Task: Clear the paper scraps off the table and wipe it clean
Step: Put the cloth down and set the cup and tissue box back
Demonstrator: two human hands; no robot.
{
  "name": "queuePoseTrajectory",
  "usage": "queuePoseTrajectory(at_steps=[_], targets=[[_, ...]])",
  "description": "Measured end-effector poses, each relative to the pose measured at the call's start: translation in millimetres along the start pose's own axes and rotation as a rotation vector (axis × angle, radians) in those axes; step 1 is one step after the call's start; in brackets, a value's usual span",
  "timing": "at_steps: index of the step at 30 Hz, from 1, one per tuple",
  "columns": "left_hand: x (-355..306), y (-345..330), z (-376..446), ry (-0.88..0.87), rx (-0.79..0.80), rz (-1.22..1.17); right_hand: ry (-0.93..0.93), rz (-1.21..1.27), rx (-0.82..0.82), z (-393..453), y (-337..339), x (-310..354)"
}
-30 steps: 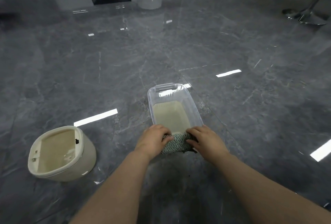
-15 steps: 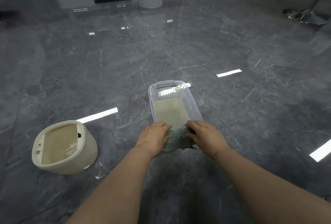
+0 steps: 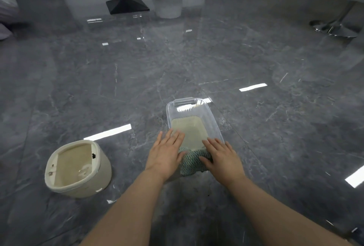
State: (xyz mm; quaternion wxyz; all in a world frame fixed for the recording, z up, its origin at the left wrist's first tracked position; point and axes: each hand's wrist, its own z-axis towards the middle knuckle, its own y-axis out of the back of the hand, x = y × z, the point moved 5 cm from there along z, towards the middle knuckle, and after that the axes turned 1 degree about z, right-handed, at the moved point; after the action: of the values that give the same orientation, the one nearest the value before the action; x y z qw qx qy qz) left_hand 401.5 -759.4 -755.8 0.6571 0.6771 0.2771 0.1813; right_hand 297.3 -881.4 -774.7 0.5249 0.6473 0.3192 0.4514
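The glossy grey table [image 3: 256, 147] carries a cream bin [image 3: 77, 169] at the left and a clear plastic tray [image 3: 214, 125] in the middle, with a green knitted cloth [image 3: 192, 162] at the tray's near end. A second ago both hands were curled around the cloth; now the left hand [image 3: 166, 157] and right hand [image 3: 221, 158] lie flat with fingers straightened, resting at its sides. The cloth seems released, perhaps set down. A small scrap [image 3: 109, 201] lies just beside the bin.
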Motion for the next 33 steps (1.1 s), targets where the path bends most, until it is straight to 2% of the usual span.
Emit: queuePoseTrajectory(at_steps=[6, 12, 19, 23, 33], targets=[[32.3, 57.4, 7.8, 0.01, -0.098, 0.058, -0.074, 0.023, -0.051, 26.2, 47.1, 9.0], [69.1, 174.7, 36.0, 0.021, -0.313, 0.181, 0.025, 0.022, -0.24, 82.7, 157.4, 50.9], [67.0, 358.5, 57.1, 0.025, -0.536, 0.217, 0.126, 0.004, -0.485, 128.1, 336.5, 109.0], [51.9, 462.1, 56.5, 0.016, -0.612, 0.23, 0.17, -0.05, -0.545, 135.8, 446.8, 142.1], [42.6, 796.8, -5.6, 0.114, -0.755, 0.296, 0.285, 0.006, -0.752, 115.9, 770.9, 246.3]])
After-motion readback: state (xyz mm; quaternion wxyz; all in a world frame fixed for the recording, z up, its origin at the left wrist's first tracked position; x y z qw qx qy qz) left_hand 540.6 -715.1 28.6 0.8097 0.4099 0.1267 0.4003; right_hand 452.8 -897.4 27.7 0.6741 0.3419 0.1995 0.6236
